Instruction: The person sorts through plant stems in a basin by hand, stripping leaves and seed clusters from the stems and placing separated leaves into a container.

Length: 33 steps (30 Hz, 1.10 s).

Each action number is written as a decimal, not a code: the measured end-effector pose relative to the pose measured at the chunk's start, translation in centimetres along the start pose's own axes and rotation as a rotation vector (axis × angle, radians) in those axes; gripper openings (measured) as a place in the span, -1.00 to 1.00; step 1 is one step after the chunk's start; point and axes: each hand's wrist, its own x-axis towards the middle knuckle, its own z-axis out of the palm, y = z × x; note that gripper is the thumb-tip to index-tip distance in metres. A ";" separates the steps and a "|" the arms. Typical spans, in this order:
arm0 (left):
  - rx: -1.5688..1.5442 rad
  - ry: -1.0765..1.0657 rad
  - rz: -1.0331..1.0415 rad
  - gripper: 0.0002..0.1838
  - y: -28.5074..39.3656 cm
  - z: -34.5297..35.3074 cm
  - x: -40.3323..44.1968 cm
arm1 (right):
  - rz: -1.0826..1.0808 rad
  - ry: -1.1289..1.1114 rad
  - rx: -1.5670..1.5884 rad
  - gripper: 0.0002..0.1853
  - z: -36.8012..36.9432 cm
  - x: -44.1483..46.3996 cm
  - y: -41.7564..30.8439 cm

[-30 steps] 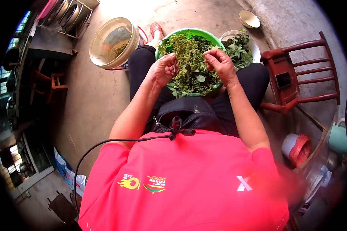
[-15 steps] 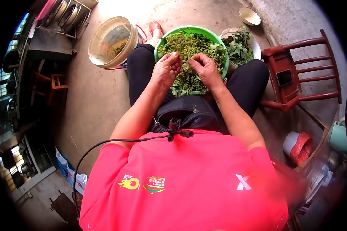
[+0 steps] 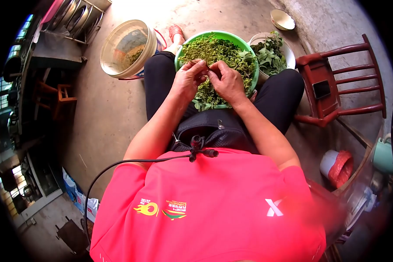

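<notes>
Over a green basin (image 3: pixel 254 84) between my knees, both hands meet at the fingertips. The basin is heaped with green berry sprigs (image 3: pixel 233 56), small round berries on thin stems. My left hand (image 3: pixel 189 78) is closed in a pinch on a thin sprig (image 3: pixel 208 54) whose top stands out above the fingers. From the other side my right hand (image 3: pixel 227 81) is also closed, thumb and forefinger pinching at the sprig's stem. The exact grip is partly hidden by the fingers.
A pale bucket (image 3: pixel 111 49) with some yellowish matter inside stands left of the basin. To the right are a white bucket (image 3: pixel 289 54) of leafy stems (image 3: pixel 268 53) and a red-brown wooden chair (image 3: pixel 323 87). A small bowl (image 3: pixel 282 19) lies near the wall.
My right hand has moved left and my fingertips, apart before, now meet. The right fingers have tightened into a pinch. Basin and buckets stay in place.
</notes>
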 end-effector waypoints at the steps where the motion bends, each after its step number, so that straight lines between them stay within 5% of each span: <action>1: 0.000 0.000 0.000 -0.88 0.1 0.0 0.0 | 0.000 0.000 0.000 -0.82 -0.1 0.1 -0.1; 4: 0.022 -0.165 -0.045 -0.83 0.2 -0.3 0.2 | -0.022 -0.065 -0.098 -0.84 -0.6 0.1 -0.2; 12: 0.393 -0.076 0.009 -0.85 0.8 -1.0 0.4 | -0.146 -0.291 0.004 -0.88 -1.8 0.7 0.7; 15: 0.182 -0.200 -0.151 -0.88 0.9 -2.0 1.1 | -0.157 -0.357 0.187 -0.89 -2.0 1.0 1.5; 17: -0.081 -0.203 -0.433 -0.91 1.0 -2.5 1.4 | -0.154 -0.369 0.209 -0.91 -2.0 1.0 1.6; 22: -0.169 -0.250 -0.500 -0.91 0.5 -3.0 1.7 | -0.024 -0.408 0.182 -0.85 -1.8 1.2 1.7; 27: 0.095 -0.154 -0.067 -0.89 -0.7 -2.0 1.4 | 0.097 -0.291 -0.032 -0.75 -0.6 0.8 1.1; 33: 0.169 -0.098 0.002 -0.87 -0.6 -1.3 0.9 | 0.047 -0.178 -0.059 -0.77 0.0 0.8 1.2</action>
